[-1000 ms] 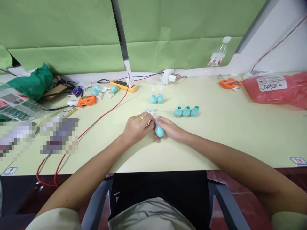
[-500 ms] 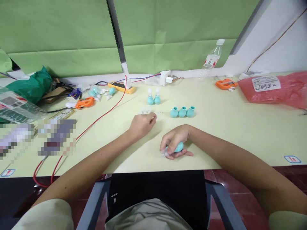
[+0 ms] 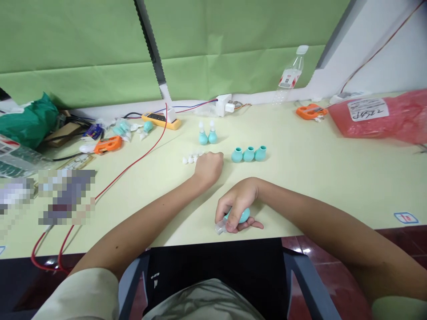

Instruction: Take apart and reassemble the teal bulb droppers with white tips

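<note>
Over the table (image 3: 316, 164), the right hand (image 3: 237, 206) clasped a bulb (image 3: 246, 216), droppable if loosened; the left hand (image 3: 209, 169) hid its grip.

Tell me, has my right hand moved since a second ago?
Yes: your right hand has moved toward the table's front edge, farther from the three open teal bulbs.

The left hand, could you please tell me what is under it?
Small white pieces show just left of the left hand; anything directly under it is covered.
</note>
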`<state>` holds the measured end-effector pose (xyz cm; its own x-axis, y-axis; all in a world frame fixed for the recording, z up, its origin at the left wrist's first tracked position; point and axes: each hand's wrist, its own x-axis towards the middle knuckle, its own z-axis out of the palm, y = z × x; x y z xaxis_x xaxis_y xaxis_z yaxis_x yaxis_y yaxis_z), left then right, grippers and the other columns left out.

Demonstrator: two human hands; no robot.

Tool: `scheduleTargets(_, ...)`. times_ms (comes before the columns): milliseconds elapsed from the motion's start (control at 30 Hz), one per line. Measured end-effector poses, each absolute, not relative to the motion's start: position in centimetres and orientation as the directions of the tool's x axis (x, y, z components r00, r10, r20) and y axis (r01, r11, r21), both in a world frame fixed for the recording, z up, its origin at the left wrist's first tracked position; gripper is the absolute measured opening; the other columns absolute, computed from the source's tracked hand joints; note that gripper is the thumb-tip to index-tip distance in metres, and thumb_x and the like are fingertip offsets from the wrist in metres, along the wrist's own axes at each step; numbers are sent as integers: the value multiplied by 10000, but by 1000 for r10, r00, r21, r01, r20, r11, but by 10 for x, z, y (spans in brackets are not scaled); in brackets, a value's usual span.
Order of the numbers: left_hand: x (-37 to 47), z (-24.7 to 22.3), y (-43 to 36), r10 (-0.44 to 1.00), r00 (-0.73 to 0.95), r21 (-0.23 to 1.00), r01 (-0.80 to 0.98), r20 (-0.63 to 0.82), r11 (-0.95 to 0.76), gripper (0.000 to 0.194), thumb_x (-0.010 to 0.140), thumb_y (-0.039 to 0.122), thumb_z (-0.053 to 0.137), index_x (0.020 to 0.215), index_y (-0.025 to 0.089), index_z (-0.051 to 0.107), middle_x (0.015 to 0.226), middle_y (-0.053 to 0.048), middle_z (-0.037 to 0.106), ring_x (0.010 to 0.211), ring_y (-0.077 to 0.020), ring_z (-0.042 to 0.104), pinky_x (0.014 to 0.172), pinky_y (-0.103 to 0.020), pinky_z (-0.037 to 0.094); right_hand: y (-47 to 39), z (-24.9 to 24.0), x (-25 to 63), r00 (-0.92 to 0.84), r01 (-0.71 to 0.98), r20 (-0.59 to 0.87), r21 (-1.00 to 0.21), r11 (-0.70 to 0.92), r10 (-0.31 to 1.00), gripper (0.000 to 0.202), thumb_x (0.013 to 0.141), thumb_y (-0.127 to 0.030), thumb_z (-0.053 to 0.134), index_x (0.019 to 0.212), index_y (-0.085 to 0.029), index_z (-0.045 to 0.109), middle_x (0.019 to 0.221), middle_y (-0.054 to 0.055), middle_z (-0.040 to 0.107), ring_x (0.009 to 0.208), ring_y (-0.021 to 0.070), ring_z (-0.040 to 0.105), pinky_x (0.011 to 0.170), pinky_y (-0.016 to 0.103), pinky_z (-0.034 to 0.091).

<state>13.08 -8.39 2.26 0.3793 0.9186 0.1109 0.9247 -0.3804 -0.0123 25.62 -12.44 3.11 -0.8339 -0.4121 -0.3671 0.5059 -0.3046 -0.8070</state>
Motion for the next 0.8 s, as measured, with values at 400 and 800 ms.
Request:
scheduleTargets(400, 116, 17, -124, 863, 498, -20, 867, 85, -498, 437, 1041, 386, 348, 1375, 269, 605, 863, -103, 760, 779, -281, 732, 685, -354, 488, -125, 33, 255, -796, 560, -420, -784, -268, -436, 420, 786, -493, 836, 858, -135, 627, 609, -32, 593, 484, 122, 539, 477, 346, 637)
scheduleTargets(800, 122, 18, -116, 897, 435, 25, 899, 73, -438, 485, 1061, 356, 265, 1343, 171, 614, 924, -156, 756, 856, -313, 737, 726, -391, 520, -126, 34, 254, -807, 553, -424, -787, -274, -412, 447, 780, -529, 830, 826, -141, 612, 600, -42, 571, 475, 118, 537, 472, 338, 635)
